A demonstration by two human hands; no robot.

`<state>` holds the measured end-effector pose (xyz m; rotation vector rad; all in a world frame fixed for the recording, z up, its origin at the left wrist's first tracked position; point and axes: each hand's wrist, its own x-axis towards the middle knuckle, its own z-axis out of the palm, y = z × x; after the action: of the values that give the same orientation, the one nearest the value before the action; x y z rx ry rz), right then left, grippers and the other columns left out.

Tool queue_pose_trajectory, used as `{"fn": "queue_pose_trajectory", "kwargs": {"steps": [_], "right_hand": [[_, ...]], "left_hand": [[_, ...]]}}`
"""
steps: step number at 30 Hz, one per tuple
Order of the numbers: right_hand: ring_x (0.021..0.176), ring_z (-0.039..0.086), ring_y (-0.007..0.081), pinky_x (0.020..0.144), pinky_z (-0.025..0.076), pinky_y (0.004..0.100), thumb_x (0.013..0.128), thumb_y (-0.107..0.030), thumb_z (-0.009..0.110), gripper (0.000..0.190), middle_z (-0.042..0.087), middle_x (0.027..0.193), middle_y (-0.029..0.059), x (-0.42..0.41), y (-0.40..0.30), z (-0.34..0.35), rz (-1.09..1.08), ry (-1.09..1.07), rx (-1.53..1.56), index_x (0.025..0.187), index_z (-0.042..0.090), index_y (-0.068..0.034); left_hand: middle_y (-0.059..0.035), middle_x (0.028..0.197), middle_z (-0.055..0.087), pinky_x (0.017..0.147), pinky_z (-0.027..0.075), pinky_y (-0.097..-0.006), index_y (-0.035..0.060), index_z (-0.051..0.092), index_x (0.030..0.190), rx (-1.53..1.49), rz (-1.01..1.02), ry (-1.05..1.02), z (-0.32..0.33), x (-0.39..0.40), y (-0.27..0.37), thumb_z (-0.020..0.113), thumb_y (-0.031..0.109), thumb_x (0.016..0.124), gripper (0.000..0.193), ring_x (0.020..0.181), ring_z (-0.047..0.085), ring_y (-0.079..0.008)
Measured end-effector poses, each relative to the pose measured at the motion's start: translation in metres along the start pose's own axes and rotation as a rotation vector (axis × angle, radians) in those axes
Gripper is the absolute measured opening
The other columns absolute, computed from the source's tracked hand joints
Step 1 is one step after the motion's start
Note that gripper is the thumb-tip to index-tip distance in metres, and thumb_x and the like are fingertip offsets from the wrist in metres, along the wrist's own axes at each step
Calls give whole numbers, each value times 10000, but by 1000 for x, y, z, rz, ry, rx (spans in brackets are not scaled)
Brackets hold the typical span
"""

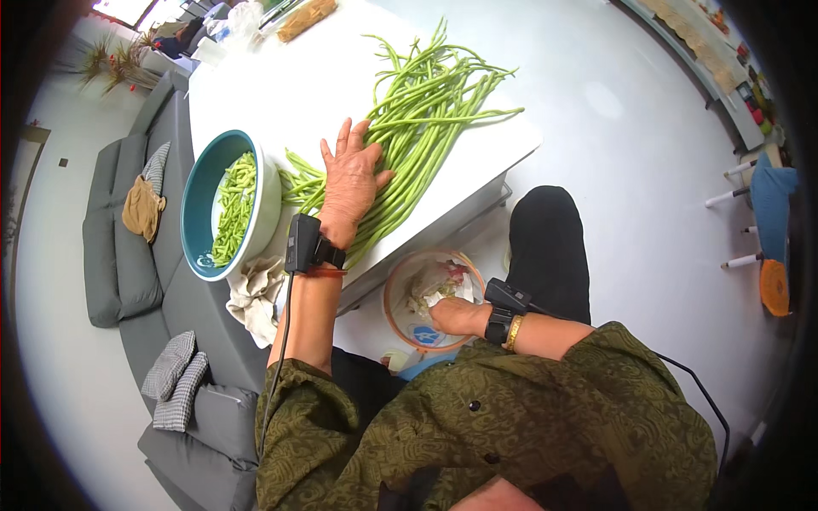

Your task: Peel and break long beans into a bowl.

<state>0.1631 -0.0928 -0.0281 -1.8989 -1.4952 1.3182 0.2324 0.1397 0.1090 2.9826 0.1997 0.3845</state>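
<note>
A pile of long green beans lies across the white table. My left hand rests at the pile's left edge, fingers spread, thumb touching the beans. Several shorter bean ends stick out to its left. Beside them a basin, teal inside and white outside, holds short cut bean pieces. My right hand is over a lined waste bin with an orange rim, which has scraps and white paper in it. Its fingers point down into the bin and are mostly hidden.
A beige cloth hangs at the table edge below the basin. A grey sofa with cushions runs along the left. Plastic bags and a brown package lie at the table's far end. A blue and orange stool is at right.
</note>
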Motion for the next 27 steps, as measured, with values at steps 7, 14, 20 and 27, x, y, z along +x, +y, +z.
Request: {"fn": "queue_pose_trajectory", "kwargs": {"steps": [7, 14, 20, 27], "right_hand": [[802, 582, 388, 736, 446, 433, 772, -181, 550, 254, 592, 803, 252, 1, -4, -2, 53, -70, -21, 803, 597, 67], [808, 595, 380, 722, 463, 428, 754, -138, 531, 230, 602, 835, 252, 2, 0, 1, 12, -26, -38, 775, 622, 73], [820, 588, 387, 733, 455, 432, 746, -148, 546, 225, 601, 832, 249, 5, 3, 3, 41, -44, -68, 794, 620, 59], [773, 590, 374, 713, 458, 416, 746, -182, 513, 225, 611, 779, 220, 17, 20, 14, 5, 56, -77, 782, 626, 9]], "left_hand": [[-114, 1303, 440, 1036, 238, -454, 49, 604, 674, -357, -104, 23, 11, 5, -26, 631, 68, 697, 40, 1264, 302, -339], [-136, 1091, 594, 997, 303, -362, 40, 605, 818, -1191, -346, -5, -42, -18, -21, 567, 143, 832, 111, 1070, 510, -225], [-70, 789, 595, 682, 460, -265, 39, 548, 897, -1478, -384, 144, -68, -55, -5, 521, 177, 895, 140, 699, 562, -141], [-6, 622, 486, 488, 321, -200, 48, 533, 860, -1898, -560, 324, -67, -113, 20, 507, 193, 906, 154, 517, 400, -78]]}}
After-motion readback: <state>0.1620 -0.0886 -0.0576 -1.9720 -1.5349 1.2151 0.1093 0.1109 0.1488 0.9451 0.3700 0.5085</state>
